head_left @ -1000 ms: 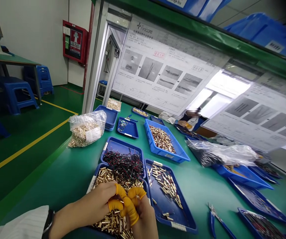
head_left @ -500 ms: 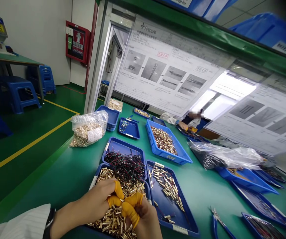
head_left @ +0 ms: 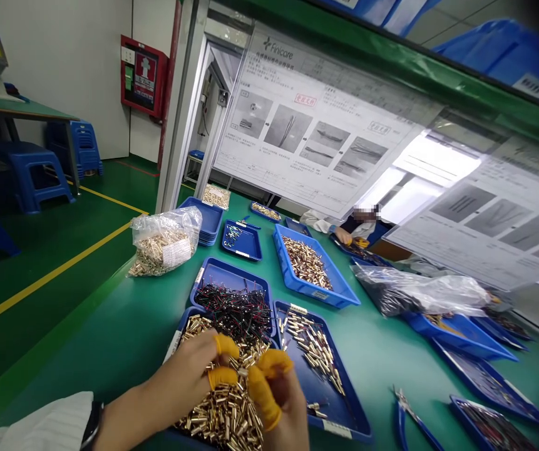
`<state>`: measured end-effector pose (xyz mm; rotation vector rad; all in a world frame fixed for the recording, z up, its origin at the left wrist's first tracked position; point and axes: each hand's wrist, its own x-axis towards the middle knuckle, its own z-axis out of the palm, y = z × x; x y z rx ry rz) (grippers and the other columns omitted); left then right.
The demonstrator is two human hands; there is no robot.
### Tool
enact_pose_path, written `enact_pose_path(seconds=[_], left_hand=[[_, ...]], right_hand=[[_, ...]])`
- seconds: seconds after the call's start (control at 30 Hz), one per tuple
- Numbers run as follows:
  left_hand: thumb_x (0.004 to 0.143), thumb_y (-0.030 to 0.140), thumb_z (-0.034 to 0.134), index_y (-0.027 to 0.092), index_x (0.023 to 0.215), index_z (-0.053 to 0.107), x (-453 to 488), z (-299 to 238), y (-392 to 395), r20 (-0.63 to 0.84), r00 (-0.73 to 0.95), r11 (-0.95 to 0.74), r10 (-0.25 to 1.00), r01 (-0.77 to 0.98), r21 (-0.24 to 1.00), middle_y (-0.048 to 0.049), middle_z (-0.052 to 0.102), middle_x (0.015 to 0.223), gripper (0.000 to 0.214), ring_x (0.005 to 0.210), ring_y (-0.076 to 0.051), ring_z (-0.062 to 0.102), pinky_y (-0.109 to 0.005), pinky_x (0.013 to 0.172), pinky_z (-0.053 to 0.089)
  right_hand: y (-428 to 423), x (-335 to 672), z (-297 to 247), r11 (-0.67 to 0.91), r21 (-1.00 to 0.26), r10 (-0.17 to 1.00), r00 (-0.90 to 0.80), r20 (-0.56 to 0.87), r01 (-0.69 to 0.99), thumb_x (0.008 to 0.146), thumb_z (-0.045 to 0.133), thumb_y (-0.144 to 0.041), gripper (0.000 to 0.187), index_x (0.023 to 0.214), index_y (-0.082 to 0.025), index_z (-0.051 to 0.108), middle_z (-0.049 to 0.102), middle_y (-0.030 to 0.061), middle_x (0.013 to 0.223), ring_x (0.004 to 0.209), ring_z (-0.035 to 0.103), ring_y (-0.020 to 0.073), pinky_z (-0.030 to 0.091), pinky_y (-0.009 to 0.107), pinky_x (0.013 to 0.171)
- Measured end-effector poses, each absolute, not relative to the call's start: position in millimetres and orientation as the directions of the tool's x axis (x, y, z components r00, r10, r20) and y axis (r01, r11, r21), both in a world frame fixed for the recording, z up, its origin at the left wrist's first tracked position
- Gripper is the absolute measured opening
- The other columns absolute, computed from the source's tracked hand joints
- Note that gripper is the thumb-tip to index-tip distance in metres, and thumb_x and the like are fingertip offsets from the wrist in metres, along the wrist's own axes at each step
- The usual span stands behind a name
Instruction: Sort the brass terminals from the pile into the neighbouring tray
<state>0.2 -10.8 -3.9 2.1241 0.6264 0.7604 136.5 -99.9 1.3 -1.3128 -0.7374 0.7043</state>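
My left hand [head_left: 203, 363] and my right hand [head_left: 278, 394] come close together above a blue tray [head_left: 172, 346] heaped with small brass-coloured tubes [head_left: 225, 416]. Yellow finger cots cover the thumb and forefinger of both. The left fingers are curled in a loose pinch; whatever they hold is too small to make out. A small pale metal piece [head_left: 242, 372] shows at the right fingertips, which are pressed together. Just behind lies a tray [head_left: 213, 265] of thin black and red wires [head_left: 236, 310]. To the right, another tray [head_left: 360, 419] holds tubes with wires attached [head_left: 318, 357].
Side cutters [head_left: 405, 410] lie on the green table [head_left: 382, 351] at right, near a tray of wires [head_left: 489, 426]. A bag of tubes [head_left: 163, 244] and a deeper blue bin [head_left: 344, 299] stand farther back. Instruction sheets [head_left: 311, 125] hang ahead. Another person's hands [head_left: 351, 239] work across the table.
My hands have drawn slightly apart, the right one moving a little rightward and the left thumb and forefinger spreading somewhat. The small pale piece between them is now visible. The view has shifted slightly.
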Motion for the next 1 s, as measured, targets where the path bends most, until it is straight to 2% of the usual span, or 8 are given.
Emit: enact_pose_path(seconds=[0.07,0.13,0.17,0.37,0.53,0.7,0.83,1.0], left_hand=[[0.08,0.006,0.047,0.019,0.093,0.049,0,-10,0,0.279,0.565,-0.547,0.777,0.384,0.744,-0.0049,0.054,0.095,0.018,0.091,-0.021,0.05,-0.035,0.08,0.043],[0.077,0.001,0.044,0.017,0.089,0.05,-2,-14,10,0.25,0.525,-0.543,0.814,0.532,0.649,-0.0072,0.052,0.1,0.021,0.096,-0.025,0.046,-0.04,0.079,0.043],[0.076,0.0,0.043,0.017,0.086,0.051,-3,-15,14,0.238,0.534,-0.553,0.811,0.571,0.607,-0.0074,0.052,0.1,0.022,0.095,-0.026,0.046,-0.04,0.078,0.043],[0.064,-0.009,0.035,0.018,0.071,0.048,-5,-11,18,0.277,0.547,-0.603,0.79,0.614,0.508,-0.0045,0.052,0.09,0.031,0.086,-0.024,0.045,-0.036,0.068,0.042],[0.066,-0.005,0.037,0.019,0.072,0.045,-6,-2,11,0.423,0.553,-0.681,0.718,0.432,0.591,-0.005,0.051,0.091,0.026,0.088,-0.023,0.045,-0.035,0.069,0.045],[0.071,-0.001,0.039,0.019,0.081,0.048,-10,7,-3,0.511,0.636,-0.781,0.578,0.251,0.571,-0.0059,0.055,0.089,0.024,0.088,-0.023,0.045,-0.037,0.073,0.046],[0.075,0.001,0.041,0.019,0.088,0.049,-9,4,-9,0.478,0.701,-0.776,0.529,0.172,0.606,-0.005,0.055,0.09,0.024,0.088,-0.022,0.047,-0.039,0.081,0.043],[0.083,0.014,0.046,0.02,0.083,0.051,-4,2,-12,0.351,0.704,-0.597,0.618,0.129,0.792,-0.002,0.053,0.085,0.008,0.086,-0.019,0.049,-0.036,0.082,0.043]], right_hand=[[-103,151,5,0.116,-0.988,0.65,0.744,0.155,0.105,0.066,0.071,-0.041,0.031,0.083,-0.023,0.052,0.054,-0.0042,0.066,0.06,0.053,0.0121,0.044,0.021,0.057],[-103,161,6,0.084,-0.981,0.506,0.84,0.195,0.177,0.068,0.069,-0.039,0.033,0.089,-0.024,0.048,0.052,-0.0056,0.065,0.059,0.052,0.0117,0.043,0.021,0.057],[-102,162,4,0.078,-0.977,0.481,0.851,0.21,0.196,0.069,0.067,-0.039,0.033,0.091,-0.024,0.047,0.052,-0.0058,0.065,0.059,0.052,0.0116,0.043,0.02,0.057],[-97,125,-15,0.133,-0.938,0.712,0.627,0.316,0.321,0.078,0.057,-0.037,0.023,0.093,-0.02,0.056,0.063,0.0022,0.077,0.07,0.061,0.0161,0.05,0.025,0.064],[-96,117,-18,0.136,-0.835,0.745,0.501,0.441,0.533,0.082,0.052,-0.033,0.018,0.089,-0.02,0.061,0.064,0.0065,0.08,0.072,0.06,0.0199,0.05,0.029,0.059],[-95,120,-16,0.142,-0.689,0.725,0.399,0.562,0.711,0.085,0.048,-0.03,0.021,0.099,-0.023,0.061,0.061,0.0091,0.092,0.083,0.057,0.0237,0.047,0.036,0.07],[-96,120,-17,0.125,-0.697,0.753,0.39,0.53,0.707,0.083,0.052,-0.025,0.015,0.091,-0.022,0.063,0.064,0.0065,0.081,0.074,0.059,0.0215,0.047,0.03,0.063],[-98,121,-16,0.142,-0.8,0.794,0.415,0.444,0.583,0.081,0.053,-0.022,0.014,0.088,-0.023,0.066,0.068,0.0037,0.078,0.072,0.063,0.0198,0.049,0.027,0.065]])
